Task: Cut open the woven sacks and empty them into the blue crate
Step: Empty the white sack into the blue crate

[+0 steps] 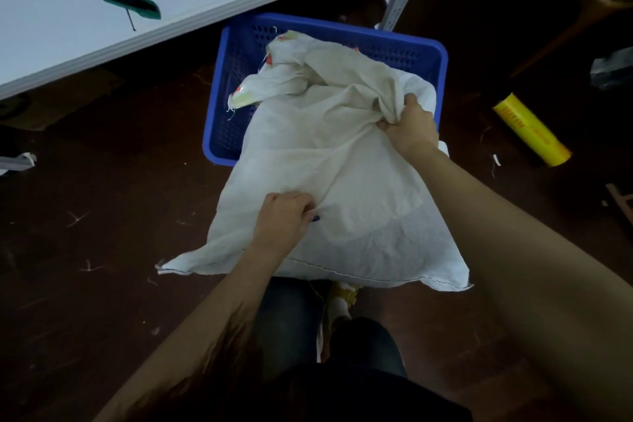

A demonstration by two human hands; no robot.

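White woven sack (342, 181) lies tilted over the blue perforated plastic crate (222, 96), left grip (282, 219) clenched on its lower fabric, right grip (411, 128) clamped on its upper fold.

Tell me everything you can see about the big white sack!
The woven sack is off-white, wrinkled and bulging, so something seems to be inside. A stitched seam in dark thread runs along its near edge, with pointed corners sticking out. Its crumpled far end lies in the blue crate, and pale pieces with orange marks show there. It lies across the crate's near rim. The left hand grips a fold at its middle; the right hand grips bunched cloth on its right side.
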